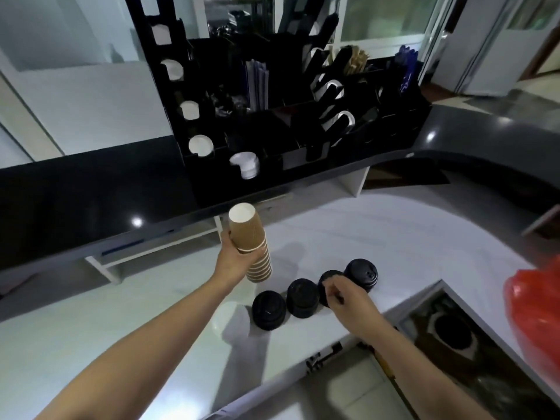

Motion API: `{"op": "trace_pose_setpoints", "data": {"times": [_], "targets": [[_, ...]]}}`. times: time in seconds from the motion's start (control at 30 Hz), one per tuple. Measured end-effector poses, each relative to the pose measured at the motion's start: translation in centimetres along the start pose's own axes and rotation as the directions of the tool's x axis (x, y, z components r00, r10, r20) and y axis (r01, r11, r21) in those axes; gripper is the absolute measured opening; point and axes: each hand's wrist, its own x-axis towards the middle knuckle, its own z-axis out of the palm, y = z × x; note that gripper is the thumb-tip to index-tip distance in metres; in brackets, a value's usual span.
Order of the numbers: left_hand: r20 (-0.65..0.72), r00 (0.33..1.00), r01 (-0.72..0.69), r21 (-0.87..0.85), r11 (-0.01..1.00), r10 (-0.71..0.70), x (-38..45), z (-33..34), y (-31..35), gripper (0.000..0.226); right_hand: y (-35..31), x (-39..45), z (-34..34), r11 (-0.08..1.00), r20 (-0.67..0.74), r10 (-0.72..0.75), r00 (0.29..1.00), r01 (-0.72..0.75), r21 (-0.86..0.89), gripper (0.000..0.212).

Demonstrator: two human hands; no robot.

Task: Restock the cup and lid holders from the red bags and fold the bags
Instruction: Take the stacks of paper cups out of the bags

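White worktop (394, 237) below a raised dark counter (91, 207); the black cup and lid holder (303, 140) stands on that counter, straight ahead of you.

Grips first. Your left hand (235, 256) is wrapped around the stack of brown ripple cups (253, 247), bottoms up, leaning toward the holder. The stack's lower end looks just off the worktop, can't tell if it touches. Your right hand (342, 294) has its fingers curled onto the third stack of black lids (328, 283), pinching its top edge. Looks like a pickup, not yet lifted.

Outward: four lid stacks in a row on the worktop. First stack (269, 310) nearest the cups, second stack (303, 297) beside it, then the one you're gripping, then the fourth stack (362, 272) just past your fingers. A single white lid (231, 318) lies flat left of the row.

Holder state: white lids (245, 165) show in a front slot, and white cup rims show in the round cut-outs up the left column (189, 110). Several slots look dark, fill level not readable.

One red bag (536, 310) sits at the right edge, crumpled, not folded.

Progress, my read: unpacking seems done for at least this bag, stock is laid out. Left: load the cups, load four lid stacks, fold the bag. Roughly early to mid task.
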Motion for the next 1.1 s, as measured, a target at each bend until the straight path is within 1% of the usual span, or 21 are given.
{"op": "trace_pose_setpoints", "data": {"times": [0.13, 0.27, 0.47, 0.53, 0.63, 0.7, 0.8, 0.83, 0.9, 0.93, 0.97, 1.0, 1.03, 1.1], "targets": [[0.003, 1.000, 0.020, 0.083, 0.996, -0.020, 0.7, 1.0, -2.1, 0.100, 0.6, 0.3, -0.1, 0.997, -0.018, 0.068, 0.998, -0.069, -0.025, 0.025], [0.049, 0.999, 0.011, 0.137, 0.990, -0.017, 0.1, 1.8, -4.3, 0.103, 1.0, 0.0, 0.2, 0.992, -0.019, 0.121, 0.992, -0.121, 0.019, 0.024], [0.056, 0.998, 0.010, 0.221, 0.975, -0.023, -0.5, 1.6, -4.9, 0.105, 1.5, -0.3, 0.6, 0.992, 0.001, 0.118, 0.993, -0.118, 0.050, 0.021], [0.048, 0.997, 0.045, 0.290, 0.956, -0.061, -1.1, 1.5, -5.0, 0.103, 1.5, -0.4, 0.3, 0.992, 0.003, 0.113, 0.994, -0.113, 0.052, 0.017], [0.024, 0.985, 0.146, 0.384, 0.912, -0.168, -2.7, 1.2, -4.6, 0.105, 1.3, -0.7, -0.8, 0.993, -0.016, 0.102, 0.995, -0.101, 0.058, 0.012], [0.004, 0.984, 0.155, 0.457, 0.876, -0.177, -3.9, 1.3, -4.2, 0.098, 1.4, -1.3, -1.8, 0.994, -0.026, 0.091, 0.996, -0.089, 0.067, 0.007], [-0.028, 0.989, 0.139, 0.520, 0.843, -0.146, -6.2, 2.2, -3.3, 0.078, 2.2, -3.0, -3.7, 0.994, -0.038, 0.068, 0.997, -0.065, 0.085, 0.002], [-0.043, 0.992, 0.127, 0.520, 0.845, -0.123, -7.2, 2.8, -2.9, 0.068, 2.7, -3.8, -4.4, 0.995, -0.045, 0.059, 0.997, -0.055, 0.082, 0.004], [-0.049, 0.998, 0.069, 0.503, 0.862, -0.051, -9.3, 4.6, -2.1, 0.040, 4.1, -5.8, -6.0, 0.997, -0.067, 0.043, 0.997, -0.038, 0.073, 0.005], [-0.033, 0.999, 0.034, 0.505, 0.862, -0.020, -10.4, 5.8, -1.7, 0.026, 5.1, -7.0, -6.9, 0.997, -0.076, 0.042, 0.996, -0.037, 0.072, 0.003], [-0.008, 1.000, 0.010, 0.516, 0.857, -0.007, -11.6, 7.2, -1.1, 0.016, 6.1, -8.3, -7.8, 0.997, -0.078, 0.051, 0.996, -0.045, 0.070, 0.003], [0.015, 1.000, 0.000, 0.528, 0.849, -0.010, -12.8, 8.8, -0.5, 0.014, 7.2, -9.7, -8.8, 0.996, -0.075, 0.065, 0.995, -0.061, 0.064, 0.005], [0.035, 0.999, -0.005, 0.543, 0.839, -0.016, -13.9, 10.5, 0.1, 0.017, 8.3, -11.2, -10.0, 0.995, -0.072, 0.081, 0.994, -0.077, 0.059, 0.005], [0.103, 0.995, -0.048, 0.550, 0.834, -0.010, -16.0, 14.3, 1.4, 0.029, 10.7, -14.5, -12.5, 0.994, -0.077, 0.106, 0.991, -0.103, 0.044, 0.002]]}}
